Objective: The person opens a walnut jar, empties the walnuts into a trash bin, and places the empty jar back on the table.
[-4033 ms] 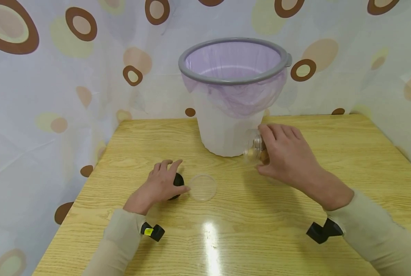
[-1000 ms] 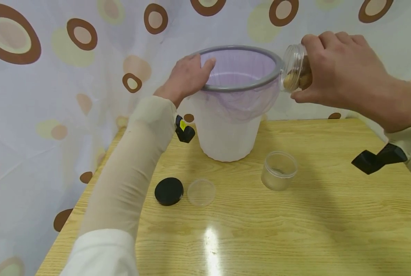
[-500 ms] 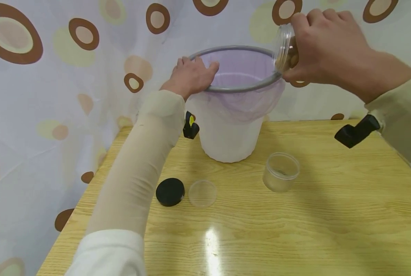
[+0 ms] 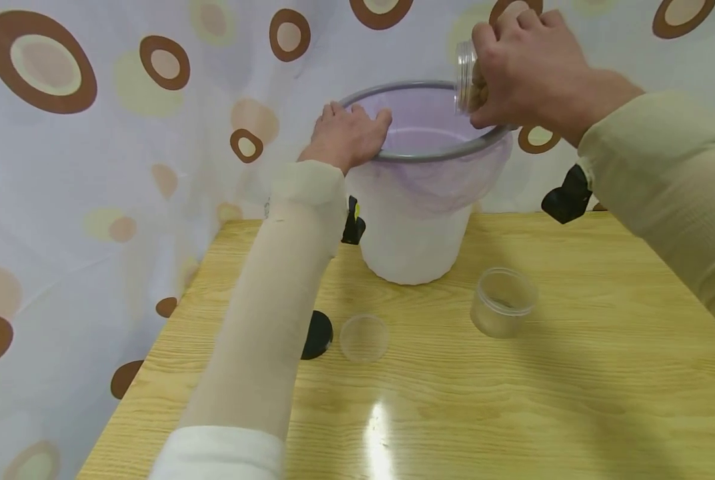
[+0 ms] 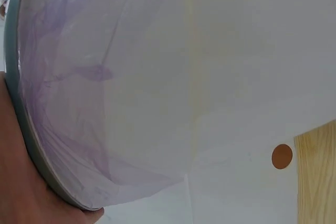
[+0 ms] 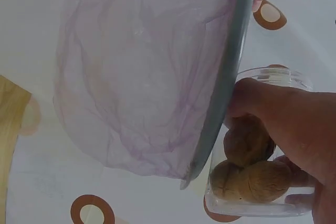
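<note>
In the head view a white trash bin [image 4: 411, 247] with a grey rim and a purple liner bag [image 4: 471, 177] stands on the table. My left hand [image 4: 348, 137] grips the left side of its rim, thumb over the opening. My right hand [image 4: 525, 63] holds a clear plastic jar [image 4: 464, 77] at the right part of the rim. The jar lies tipped sideways, its threaded mouth over the bin. Several walnuts [image 6: 265, 179] show through the jar wall in the right wrist view. Whether any walnuts lie in the bin is hidden.
A second clear jar [image 4: 504, 303] stands upright, uncapped, on the wooden table [image 4: 453, 400]. Left of it lie a clear disc [image 4: 365, 339] and a black lid [image 4: 319, 335], partly behind my left forearm. A patterned curtain [image 4: 153, 133] hangs behind and along the left.
My left hand left the black lid for the bin rim. My right hand raised the walnut jar, then moved it left over the rim. The second jar came into view.
</note>
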Demonstrator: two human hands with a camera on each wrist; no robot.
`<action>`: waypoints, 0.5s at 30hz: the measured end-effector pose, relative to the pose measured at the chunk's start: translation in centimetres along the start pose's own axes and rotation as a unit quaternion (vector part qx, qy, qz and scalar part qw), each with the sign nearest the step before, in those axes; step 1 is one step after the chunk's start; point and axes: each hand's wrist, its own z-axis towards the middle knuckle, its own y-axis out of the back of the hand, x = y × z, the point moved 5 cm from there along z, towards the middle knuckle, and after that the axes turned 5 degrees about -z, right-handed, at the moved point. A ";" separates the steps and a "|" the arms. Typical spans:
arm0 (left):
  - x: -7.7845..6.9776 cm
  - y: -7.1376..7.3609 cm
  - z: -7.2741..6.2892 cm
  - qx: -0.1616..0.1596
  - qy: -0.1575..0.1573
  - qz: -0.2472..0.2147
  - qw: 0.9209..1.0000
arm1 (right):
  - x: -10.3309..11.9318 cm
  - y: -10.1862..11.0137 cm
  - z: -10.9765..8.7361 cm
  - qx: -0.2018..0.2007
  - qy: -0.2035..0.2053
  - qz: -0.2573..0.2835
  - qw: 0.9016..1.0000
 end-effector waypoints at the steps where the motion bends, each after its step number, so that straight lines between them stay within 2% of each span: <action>1: -0.1 0.0 0.0 -0.001 -0.001 0.002 1.000 | 0.1 -0.2 0.2 -0.001 0.003 -0.002 1.000; 9: -0.2 -0.1 0.1 -0.016 -0.002 0.011 1.000 | 0.9 -1.2 1.2 -0.032 0.052 -0.015 0.998; 15: 0.0 -0.2 0.1 -0.016 0.004 0.005 1.000 | 1.5 -1.5 1.4 -0.055 0.085 -0.030 0.994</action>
